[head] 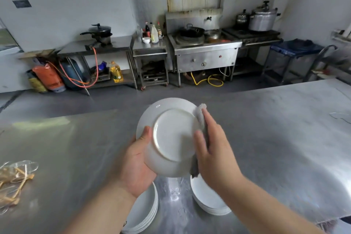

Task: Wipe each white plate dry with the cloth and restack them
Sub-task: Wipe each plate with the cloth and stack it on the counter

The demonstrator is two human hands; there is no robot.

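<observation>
step: drying one plate, back side facing the camera, cloth working the right rim
white plate [171, 135]: held tilted in the air over the steel table [275, 138], above and between two stacks
left hand [139, 159]: grips the plate's near-left rim, thumb curled over the back, fingers hidden behind
right hand [210, 146]: fingers near straight, pressing the grey cloth [200, 118] flat on the rim; cloth tail hangs below
left plate stack [146, 209]: near, under left wrist
right plate stack [209, 199]: near, under right forearm; can't tell which stack is dried
next: probably sweep the cloth round the rest of the back, left hand turning the plate, then set it on a stack
</observation>
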